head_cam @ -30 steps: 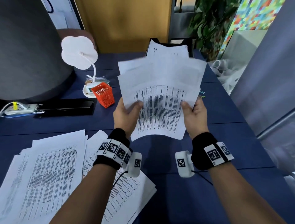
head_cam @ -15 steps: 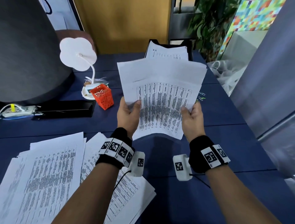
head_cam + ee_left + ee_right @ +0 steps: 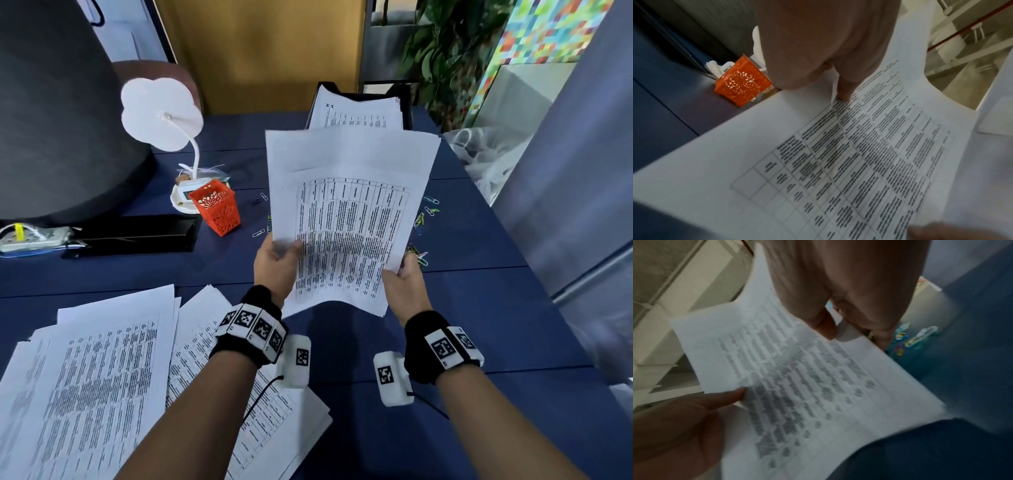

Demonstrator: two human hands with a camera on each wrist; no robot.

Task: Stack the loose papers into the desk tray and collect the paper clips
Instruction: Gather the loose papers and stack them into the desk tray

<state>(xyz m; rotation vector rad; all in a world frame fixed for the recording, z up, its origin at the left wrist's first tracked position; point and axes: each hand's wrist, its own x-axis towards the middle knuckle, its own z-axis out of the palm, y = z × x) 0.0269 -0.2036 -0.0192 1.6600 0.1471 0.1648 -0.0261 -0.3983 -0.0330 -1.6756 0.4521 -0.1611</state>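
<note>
your left hand point(image 3: 275, 262) and right hand point(image 3: 406, 279) both grasp paper sheaf point(image 3: 346, 219) | paper clips point(image 3: 423, 219) just right of hands | tray point(image 3: 406, 102) beyond

Both hands are holding a sheaf of papers point(image 3: 346, 219) above the desk point(image 3: 479, 325), the left hand point(image 3: 275, 263) at its left edge and the right hand point(image 3: 406, 284) at its right. Behind it the desk tray point(image 3: 406, 102) is sitting with papers inside. Paper clips point(image 3: 423, 219) are lying scattered on either side of the sheaf. Left of the sheaf a pen basket point(image 3: 215, 207) is standing before a lamp point(image 3: 161, 114). Loose papers point(image 3: 102, 387) are lying at near left.
</note>
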